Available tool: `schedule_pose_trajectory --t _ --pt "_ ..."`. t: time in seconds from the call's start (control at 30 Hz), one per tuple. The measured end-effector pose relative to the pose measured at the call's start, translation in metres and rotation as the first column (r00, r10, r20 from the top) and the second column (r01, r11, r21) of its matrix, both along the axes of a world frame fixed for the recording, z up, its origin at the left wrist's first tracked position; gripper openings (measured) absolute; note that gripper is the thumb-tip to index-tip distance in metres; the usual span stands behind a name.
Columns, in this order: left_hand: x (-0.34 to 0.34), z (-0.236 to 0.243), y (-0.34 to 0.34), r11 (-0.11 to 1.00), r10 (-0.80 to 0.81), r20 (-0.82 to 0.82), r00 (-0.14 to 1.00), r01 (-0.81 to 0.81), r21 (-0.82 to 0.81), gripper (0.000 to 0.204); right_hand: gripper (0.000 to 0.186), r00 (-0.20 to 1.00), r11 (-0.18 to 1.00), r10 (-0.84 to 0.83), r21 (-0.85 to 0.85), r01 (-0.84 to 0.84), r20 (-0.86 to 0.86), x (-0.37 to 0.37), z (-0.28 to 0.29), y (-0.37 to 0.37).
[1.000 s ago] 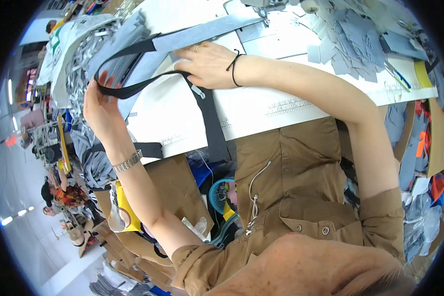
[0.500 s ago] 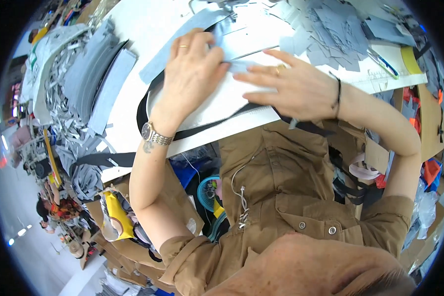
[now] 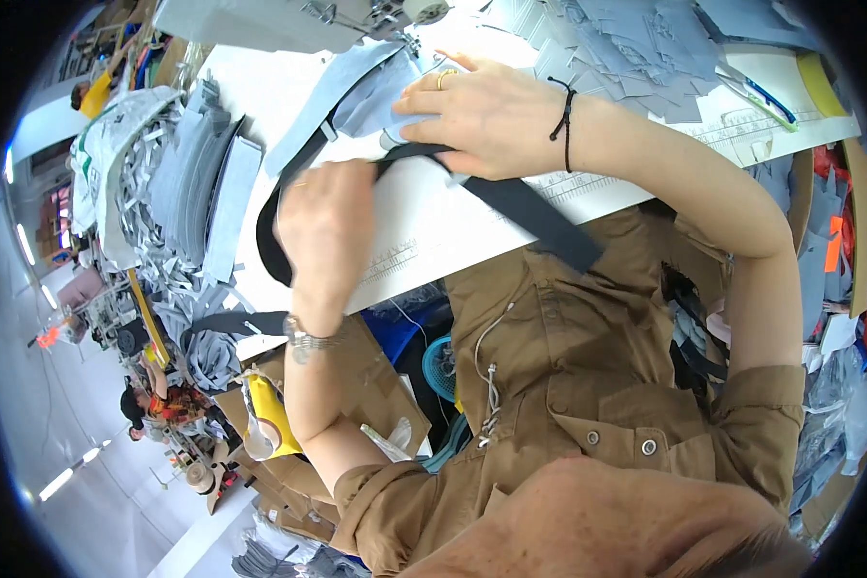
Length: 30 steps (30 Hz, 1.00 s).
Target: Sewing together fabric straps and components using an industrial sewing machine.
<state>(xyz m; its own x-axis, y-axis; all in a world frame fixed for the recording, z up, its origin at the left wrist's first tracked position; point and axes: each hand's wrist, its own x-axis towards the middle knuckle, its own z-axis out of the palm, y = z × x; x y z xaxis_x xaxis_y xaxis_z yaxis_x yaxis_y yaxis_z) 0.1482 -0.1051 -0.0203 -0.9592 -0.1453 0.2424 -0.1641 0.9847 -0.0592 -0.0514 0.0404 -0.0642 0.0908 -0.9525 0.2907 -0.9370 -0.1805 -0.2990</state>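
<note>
A long black fabric strap [image 3: 539, 220] curves over the white worktable, its loose end hanging past the near edge. My left hand [image 3: 328, 217], a watch at its wrist, is closed around the strap, slightly blurred by motion. Farther right, my right hand [image 3: 486, 116] has the strap running between its thumb and index finger. Its other fingers are spread over a grey-blue fabric piece [image 3: 371, 101]. A longer grey-blue strip [image 3: 323, 106] lies beside that piece, joining the strap's far part. My right palm hides part of the strap.
A sewing machine [image 3: 289, 24] stands at the far edge. Loose grey cut pieces [image 3: 626, 58] are heaped at the far right, near a pen [image 3: 769, 104] and yellow tape [image 3: 824, 87]. Stacked grey panels [image 3: 178, 183] lie on the left. Cardboard boxes [image 3: 356, 371] sit below the table.
My left hand has come nearer to me and closed on the strap. My right hand has moved left and away from me. The sewing machine has come further into view.
</note>
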Motion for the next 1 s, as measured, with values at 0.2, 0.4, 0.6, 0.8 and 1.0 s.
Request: schedule_pose_trajectory --t 0.2,0.4,0.6,0.8,1.0 --pt "0.014 0.029 -0.032 0.906 0.328 0.037 0.944 -0.303 -0.297 0.015 0.034 0.989 0.997 -0.054 -0.059 0.046 -0.141 0.002 -0.002 0.0" --pt "-0.019 -0.022 0.002 0.991 -0.099 -0.155 0.983 0.111 0.071 0.024 0.046 0.993 1.0 0.023 -0.015 -0.025 -0.113 -0.006 -0.002 0.001" --pt "-0.021 0.001 -0.012 0.858 0.13 -0.361 0.923 0.078 0.508 0.007 0.058 0.998 0.998 0.045 0.048 -0.044 -0.039 -0.03 0.011 0.009" --pt "-0.064 0.003 -0.037 0.967 -0.056 -0.175 0.983 0.097 0.237 0.013 0.053 0.997 0.997 0.068 -0.042 -0.069 -0.033 -0.029 0.003 0.001" --pt "-0.089 -0.03 -0.036 0.965 -0.258 -0.205 0.944 0.26 -0.016 0.022 0.03 0.986 0.982 -0.047 -0.188 0.016 -0.162 -0.034 -0.003 0.005"
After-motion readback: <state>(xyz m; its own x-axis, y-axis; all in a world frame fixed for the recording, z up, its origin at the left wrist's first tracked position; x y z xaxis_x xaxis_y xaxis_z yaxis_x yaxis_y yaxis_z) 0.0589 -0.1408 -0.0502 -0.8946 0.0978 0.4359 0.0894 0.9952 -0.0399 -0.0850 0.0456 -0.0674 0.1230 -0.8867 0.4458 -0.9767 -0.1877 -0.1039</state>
